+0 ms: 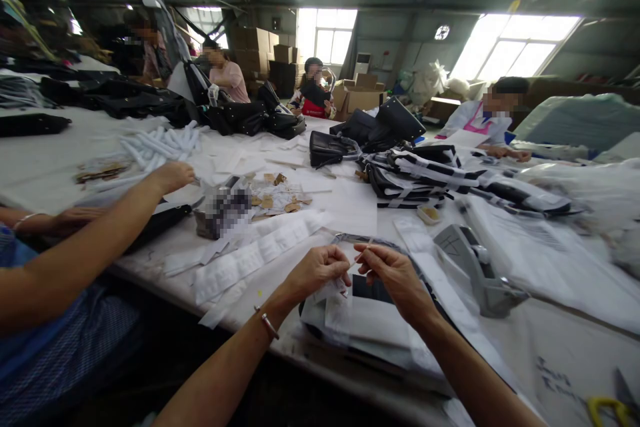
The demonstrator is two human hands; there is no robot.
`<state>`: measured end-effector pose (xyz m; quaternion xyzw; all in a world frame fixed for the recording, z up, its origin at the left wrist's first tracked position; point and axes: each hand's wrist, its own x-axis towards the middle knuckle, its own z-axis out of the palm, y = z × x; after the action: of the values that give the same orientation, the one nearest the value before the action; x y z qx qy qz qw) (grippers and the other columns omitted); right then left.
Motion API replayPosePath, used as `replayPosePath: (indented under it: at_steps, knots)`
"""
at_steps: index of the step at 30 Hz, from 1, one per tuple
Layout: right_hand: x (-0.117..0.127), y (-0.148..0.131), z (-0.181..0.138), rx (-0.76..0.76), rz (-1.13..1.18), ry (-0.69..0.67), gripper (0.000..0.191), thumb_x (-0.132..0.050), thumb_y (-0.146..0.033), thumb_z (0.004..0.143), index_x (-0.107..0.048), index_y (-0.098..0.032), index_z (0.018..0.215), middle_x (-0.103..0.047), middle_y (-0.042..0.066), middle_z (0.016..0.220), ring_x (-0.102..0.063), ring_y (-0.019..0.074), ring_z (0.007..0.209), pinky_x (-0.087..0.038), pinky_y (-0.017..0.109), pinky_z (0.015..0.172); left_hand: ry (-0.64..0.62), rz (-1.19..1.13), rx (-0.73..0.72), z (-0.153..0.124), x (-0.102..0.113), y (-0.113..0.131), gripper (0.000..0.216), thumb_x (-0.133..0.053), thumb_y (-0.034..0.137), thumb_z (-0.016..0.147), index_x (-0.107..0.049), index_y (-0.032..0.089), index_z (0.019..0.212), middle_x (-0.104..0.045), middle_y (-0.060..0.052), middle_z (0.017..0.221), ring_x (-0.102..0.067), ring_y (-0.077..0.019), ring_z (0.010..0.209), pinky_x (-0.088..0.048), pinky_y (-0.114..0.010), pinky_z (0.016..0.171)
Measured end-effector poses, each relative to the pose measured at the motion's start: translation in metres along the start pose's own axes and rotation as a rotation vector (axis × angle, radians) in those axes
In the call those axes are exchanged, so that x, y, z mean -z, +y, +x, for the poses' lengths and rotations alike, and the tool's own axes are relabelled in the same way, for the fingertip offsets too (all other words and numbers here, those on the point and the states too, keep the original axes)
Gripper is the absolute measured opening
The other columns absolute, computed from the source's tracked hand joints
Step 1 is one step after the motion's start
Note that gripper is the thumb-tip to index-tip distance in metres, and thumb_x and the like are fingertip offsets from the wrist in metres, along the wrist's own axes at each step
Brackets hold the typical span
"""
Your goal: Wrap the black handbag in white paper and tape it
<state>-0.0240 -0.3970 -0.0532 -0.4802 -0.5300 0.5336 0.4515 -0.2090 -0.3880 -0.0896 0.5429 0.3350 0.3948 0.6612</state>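
Observation:
My left hand (325, 265) and my right hand (387, 270) meet above the table's near edge, fingers pinched. A thin pale string (354, 263) runs between the fingertips of both; its exact kind is too small to tell. Below my left hand hangs a crumpled piece of clear plastic (339, 303), and I cannot tell whether the fingers grip it too. Under both hands lies a black bag (370, 288), flat and partly covered with white wrapping (375, 327). My forearms hide part of its sides.
A grey tape dispenser (475, 273) stands to the right, yellow-handled scissors (607, 407) at the lower right corner. Strips of white packets (260, 253) and brown tags (283, 200) lie left. Black bags (415, 177) pile up ahead. A co-worker's arm (95, 240) reaches in from the left.

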Motion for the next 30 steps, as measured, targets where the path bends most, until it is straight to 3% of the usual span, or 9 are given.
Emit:
replayPosePath:
  at_steps: [9,14,16,18,21,24,27,30]
  knots:
    - [-0.002,-0.002,-0.006,-0.031,0.036,0.02,0.045,-0.083,-0.05,0.065,-0.075,-0.015,0.092,-0.071,0.005,0.075,-0.062,0.0163,0.067,-0.051,0.031,0.064,0.05,0.155,-0.046,-0.004,-0.007,0.004,0.03,-0.065,0.044,0.085,-0.058,0.015,0.084,-0.069,-0.004,0.071,-0.061,-0.0121,0.051,-0.048,-0.022,0.051]
    - [-0.003,0.002,-0.008,-0.047,0.027,0.008,0.05,-0.084,-0.049,0.064,-0.073,-0.015,0.099,-0.072,0.005,0.075,-0.063,0.0174,0.067,-0.052,0.035,0.07,0.131,0.161,-0.129,-0.004,-0.009,0.005,0.021,-0.059,0.037,0.087,-0.052,0.018,0.081,-0.07,-0.005,0.079,-0.069,-0.0178,0.069,-0.053,-0.027,0.063]
    - [-0.005,0.002,-0.008,-0.063,0.012,-0.026,0.05,-0.084,-0.048,0.063,-0.073,-0.016,0.1,-0.071,0.004,0.075,-0.063,0.0169,0.067,-0.051,0.034,0.07,0.153,0.184,-0.14,-0.004,-0.011,0.005,0.02,-0.053,0.038,0.09,-0.048,0.02,0.084,-0.068,-0.002,0.073,-0.068,-0.0174,0.066,-0.051,-0.027,0.063]
    - [-0.007,0.001,-0.009,-0.077,0.009,-0.099,0.046,-0.081,-0.047,0.067,-0.074,-0.017,0.101,-0.07,0.002,0.077,-0.062,0.0157,0.068,-0.05,0.032,0.07,0.182,0.297,-0.126,-0.005,-0.013,0.006,0.019,-0.047,0.039,0.094,-0.045,0.022,0.088,-0.064,0.001,0.064,-0.063,-0.0158,0.056,-0.048,-0.026,0.057]
    - [-0.008,0.003,-0.008,-0.087,0.014,-0.225,0.034,-0.075,-0.046,0.075,-0.075,-0.019,0.097,-0.07,0.002,0.081,-0.06,0.0142,0.071,-0.048,0.029,0.07,0.267,0.649,-0.123,-0.006,-0.018,0.009,0.012,-0.046,0.034,0.094,-0.047,0.023,0.089,-0.062,0.002,0.061,-0.06,-0.0163,0.054,-0.041,-0.026,0.054]
    - [-0.008,0.008,-0.006,-0.065,0.007,-0.214,0.029,-0.074,-0.046,0.078,-0.075,-0.017,0.083,-0.067,0.0,0.073,-0.055,0.0122,0.065,-0.046,0.027,0.066,0.315,0.888,-0.146,-0.008,-0.02,0.013,0.007,-0.046,0.03,0.093,-0.048,0.024,0.091,-0.064,0.001,0.067,-0.062,-0.0189,0.06,-0.04,-0.028,0.059]
    - [-0.006,0.011,-0.007,-0.067,0.063,-0.165,0.031,-0.074,-0.047,0.079,-0.073,-0.016,0.078,-0.061,-0.001,0.065,-0.05,0.0112,0.06,-0.043,0.027,0.063,0.29,0.853,-0.127,-0.009,-0.018,0.015,0.008,-0.044,0.031,0.095,-0.047,0.025,0.091,-0.066,0.002,0.067,-0.064,-0.0196,0.062,-0.041,-0.029,0.061]
    - [-0.004,0.007,-0.009,-0.087,0.194,-0.156,0.026,-0.077,-0.044,0.076,-0.072,-0.018,0.077,-0.065,0.001,0.072,-0.056,0.014,0.069,-0.045,0.028,0.07,0.285,0.755,-0.145,-0.008,-0.013,0.015,0.007,-0.043,0.03,0.095,-0.046,0.025,0.09,-0.07,0.0,0.076,-0.068,-0.0202,0.071,-0.044,-0.029,0.066]
